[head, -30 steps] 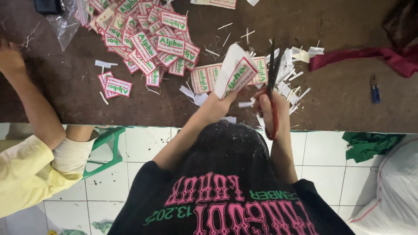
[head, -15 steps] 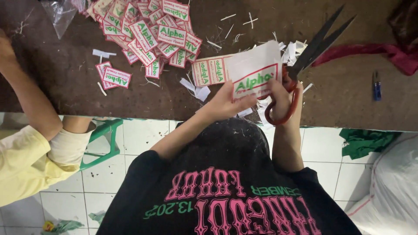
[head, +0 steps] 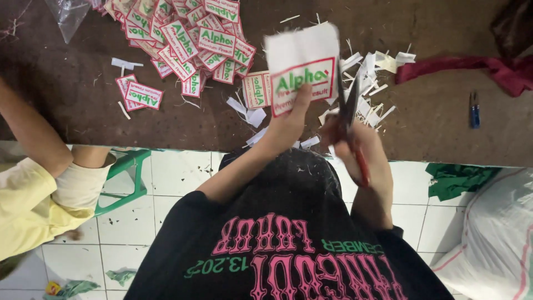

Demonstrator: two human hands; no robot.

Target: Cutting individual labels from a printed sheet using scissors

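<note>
Trimming a paper label above the table's near edge

Left hand [head: 288,119] pinches the white rectangular label [head: 302,66]; right hand [head: 361,147], fingers curled through red-handled scissors [head: 350,105], blades at its right edge, over rough brown table [head: 83,100].

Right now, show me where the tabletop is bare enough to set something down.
Bare brown table lies between the white scraps and the small blue tool, below the red cloth. Another patch lies left of the label pile. It is crowded around the cutting hands.

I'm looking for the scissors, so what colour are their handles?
Red, seen in the head view: the scissors have red handles in the right hand.
</note>
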